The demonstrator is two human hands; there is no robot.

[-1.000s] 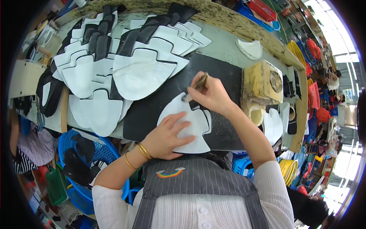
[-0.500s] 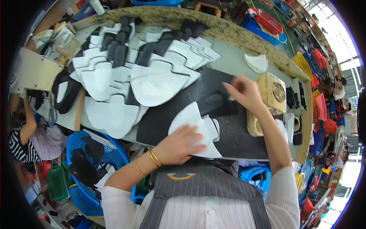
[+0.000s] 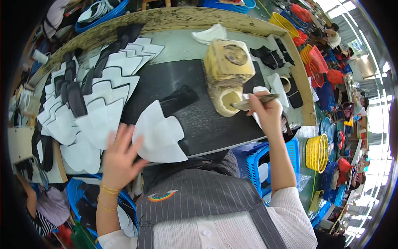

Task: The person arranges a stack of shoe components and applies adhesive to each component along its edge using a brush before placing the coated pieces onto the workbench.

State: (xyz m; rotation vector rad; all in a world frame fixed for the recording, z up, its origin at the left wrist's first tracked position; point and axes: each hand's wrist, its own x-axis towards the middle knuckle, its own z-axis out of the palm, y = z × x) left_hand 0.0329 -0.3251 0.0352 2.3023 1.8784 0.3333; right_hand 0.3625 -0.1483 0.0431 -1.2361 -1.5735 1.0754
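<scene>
My right hand (image 3: 267, 114) grips a flat, stained brush (image 3: 267, 98), its tip at the round mouth of a yellowish, crusted glue pot (image 3: 228, 68). My left hand (image 3: 119, 159), blurred, has its fingers spread beside a white shaped piece (image 3: 159, 135) and over the front of the overlapping white pieces. That white piece lies on a black board (image 3: 195, 76), a dark strip (image 3: 180, 99) extending from its far side. To the left, rows of overlapping white pieces (image 3: 101, 120) have black strips (image 3: 76, 97) between them.
A raised wooden edge (image 3: 166, 18) borders the far side of the table. A curved white piece (image 3: 210, 34) lies behind the pot, black pieces (image 3: 269, 56) to its right. Blue baskets (image 3: 292, 157) stand below the front edge. Another person's arm (image 3: 30, 199) shows far left.
The view has swung right, so the table appears farther left. My right hand now holds the brush at the pot. My left hand has come off the white piece toward the left.
</scene>
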